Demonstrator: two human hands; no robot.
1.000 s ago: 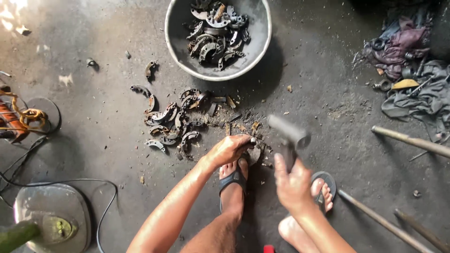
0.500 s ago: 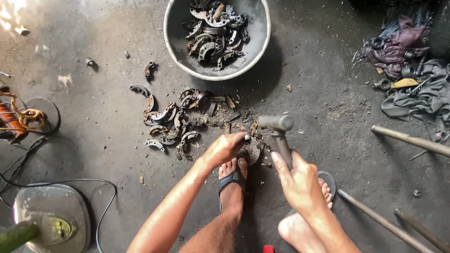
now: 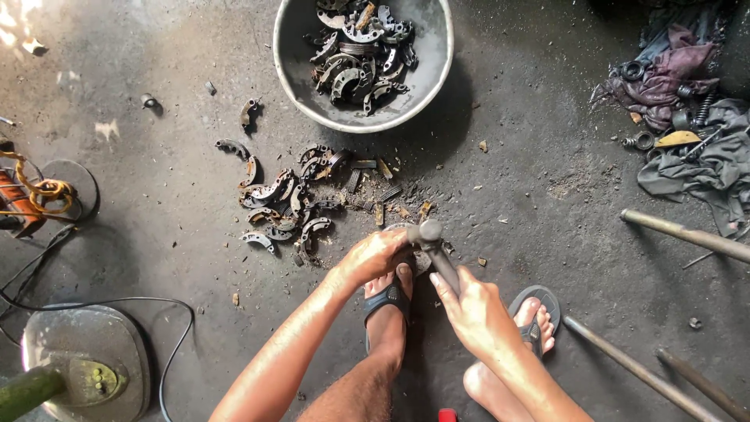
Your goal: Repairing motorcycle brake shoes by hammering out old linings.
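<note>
Right hand (image 3: 475,311) fists the hammer (image 3: 435,248) handle — head down beside left hand (image 3: 375,255), pinning a part.

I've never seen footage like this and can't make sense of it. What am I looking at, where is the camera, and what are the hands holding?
No machine here: a person works with bare hands, and the one camera sits on their head, looking down at their own arms and sandalled feet on a dark concrete floor.

The right hand grips the handle of a hammer, whose head is down by the toes. The left hand presses on a small metal piece on the floor just in front of the left foot; the piece itself is mostly hidden.

Ahead lies a pile of curved, rusty metal parts, and beyond it a grey metal bowl holds more of them. To the right are rags and long metal rods; to the left, cables.
</note>
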